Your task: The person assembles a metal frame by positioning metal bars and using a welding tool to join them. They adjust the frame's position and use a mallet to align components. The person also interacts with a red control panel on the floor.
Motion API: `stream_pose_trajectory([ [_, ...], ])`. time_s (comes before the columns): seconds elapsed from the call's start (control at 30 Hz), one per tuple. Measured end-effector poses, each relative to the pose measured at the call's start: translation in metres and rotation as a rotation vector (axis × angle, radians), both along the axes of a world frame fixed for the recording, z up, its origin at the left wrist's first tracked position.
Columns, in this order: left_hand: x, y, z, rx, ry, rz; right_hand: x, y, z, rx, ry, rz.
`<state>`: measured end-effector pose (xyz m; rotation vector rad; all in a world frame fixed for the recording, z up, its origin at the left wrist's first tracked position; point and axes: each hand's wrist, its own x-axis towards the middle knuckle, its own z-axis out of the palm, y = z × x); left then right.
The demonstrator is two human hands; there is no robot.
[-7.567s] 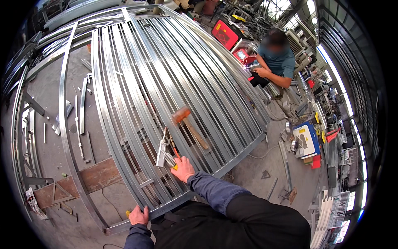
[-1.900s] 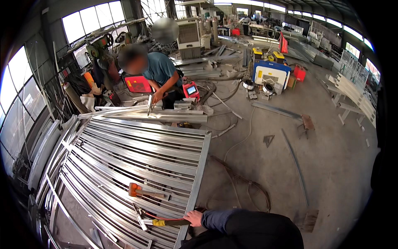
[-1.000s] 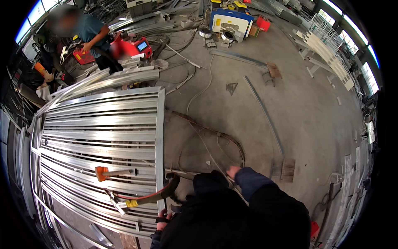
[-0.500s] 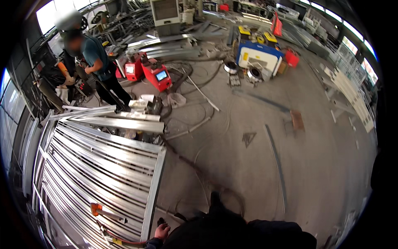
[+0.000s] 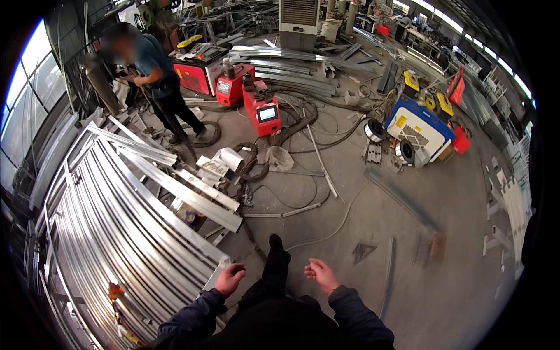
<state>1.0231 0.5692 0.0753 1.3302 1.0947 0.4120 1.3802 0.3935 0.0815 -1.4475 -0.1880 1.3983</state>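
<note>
My left hand (image 5: 230, 280) hangs near the right corner of a large slatted metal frame (image 5: 119, 213), with its fingers loosely bent and nothing in them. Over the floor to the right is my right hand (image 5: 322, 276), its fingers half curled and apart, also holding nothing. On the slats at the lower left lies an orange-headed tool (image 5: 115, 290) with a grey handle, its kind blurred. Beyond the frame's corner, a long square metal tube (image 5: 181, 189) rests among white pieces. One dark shoe (image 5: 276, 242) of mine shows ahead between the hands.
A co-worker (image 5: 156, 73) in a blue-green shirt stands far left, holding a long dark bar. Red machines (image 5: 261, 111), cables and metal profiles (image 5: 286, 70) lie behind. A blue-white machine (image 5: 417, 128) stands right. A triangular piece (image 5: 363, 252) and metal bars (image 5: 402, 199) lie on the floor.
The view has shifted left and forward. Both hands now show in front of me; before, only the left was seen, low beside the frame. The co-worker has bent forward.
</note>
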Motion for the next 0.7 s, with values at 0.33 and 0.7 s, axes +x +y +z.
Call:
stream_pose_trajectory([
  [0.33,0.284,0.230,-0.019,-0.154,-0.086,-0.709,0.209,0.014,-0.076,-0.747,-0.552,0.857],
  [0.7,0.375,0.442,-0.030,-0.179,0.141,-0.525,0.399,0.241,0.005,-0.593,-0.102,0.732],
])
